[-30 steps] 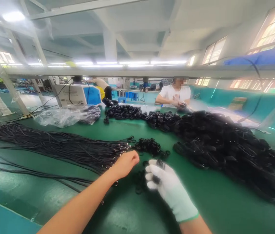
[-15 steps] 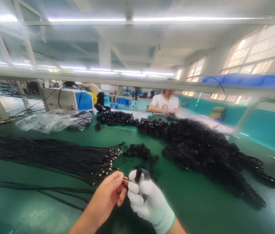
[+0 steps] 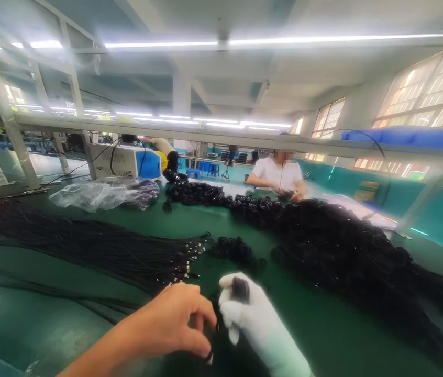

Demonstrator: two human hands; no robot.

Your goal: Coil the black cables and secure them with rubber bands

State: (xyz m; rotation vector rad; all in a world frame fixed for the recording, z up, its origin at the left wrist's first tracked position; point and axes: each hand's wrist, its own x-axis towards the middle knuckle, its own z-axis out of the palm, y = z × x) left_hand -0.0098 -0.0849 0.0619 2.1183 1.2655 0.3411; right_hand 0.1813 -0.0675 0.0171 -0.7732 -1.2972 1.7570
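My left hand [image 3: 176, 319] is bare, with its thumb and index fingertip apart. Small dark bits, one with a pale end, show at these fingertips; whether they touch the skin is unclear. In a white glove, my right hand [image 3: 248, 309] is closed around a small black coiled bundle [image 3: 240, 289], which shows between the fingers and thumb. Long black cables [image 3: 99, 246] with small pale connector ends lie to the left, beyond my left hand. A small heap of black rings [image 3: 233, 250] sits just beyond my right hand.
A large pile of black coils [image 3: 347, 251] spreads across the right side of the green table [image 3: 206, 222]. Clear plastic bags [image 3: 99, 193] lie at the back left, near a blue and white machine [image 3: 127, 161]. Across the table sits a person in a white shirt [image 3: 278, 173].
My left hand has come away from the right hand, and its fingers have spread from their pinch on a thin dark strand. The view has shifted, moving the scene slightly rightward.
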